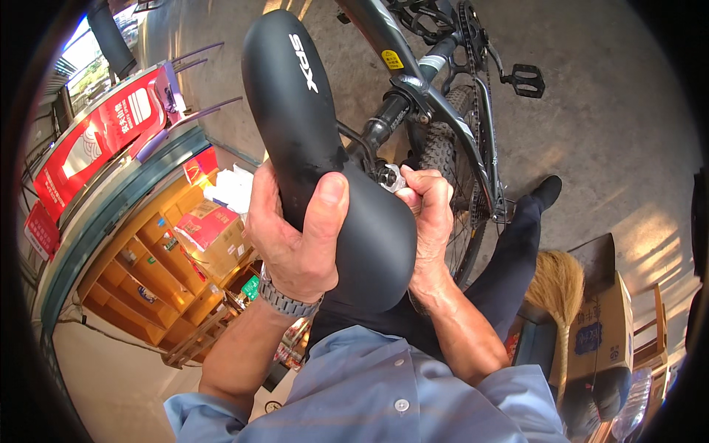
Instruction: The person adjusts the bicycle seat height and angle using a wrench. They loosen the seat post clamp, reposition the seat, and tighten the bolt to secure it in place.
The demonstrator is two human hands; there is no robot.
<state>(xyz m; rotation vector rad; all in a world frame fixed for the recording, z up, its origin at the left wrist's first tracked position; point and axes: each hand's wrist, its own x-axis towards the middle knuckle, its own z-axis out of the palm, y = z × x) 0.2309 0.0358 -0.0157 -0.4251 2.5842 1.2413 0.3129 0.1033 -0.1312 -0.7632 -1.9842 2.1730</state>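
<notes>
A black bicycle saddle [325, 140] with white lettering fills the middle of the view, mounted on the bike's seat post [388, 119]. My left hand [299, 232] wraps the saddle's left side, thumb lying on top and fingers out of sight below. At the saddle's right edge my right hand [428, 210] is closed, thumb and forefinger pinching a small piece of clear plastic [394, 179] beside the clamp under the seat. Behind it shows the rear tyre [441, 140]. The dark frame [377, 37] slants away, with a yellow sticker on it.
A pedal [526, 81] sticks out at the upper right. On the left stand a wooden shelf [140, 284], a cardboard box [214, 232] and a red sign [100, 144]. A straw broom [555, 288] and a carton [602, 332] are at the lower right, near my leg [509, 244].
</notes>
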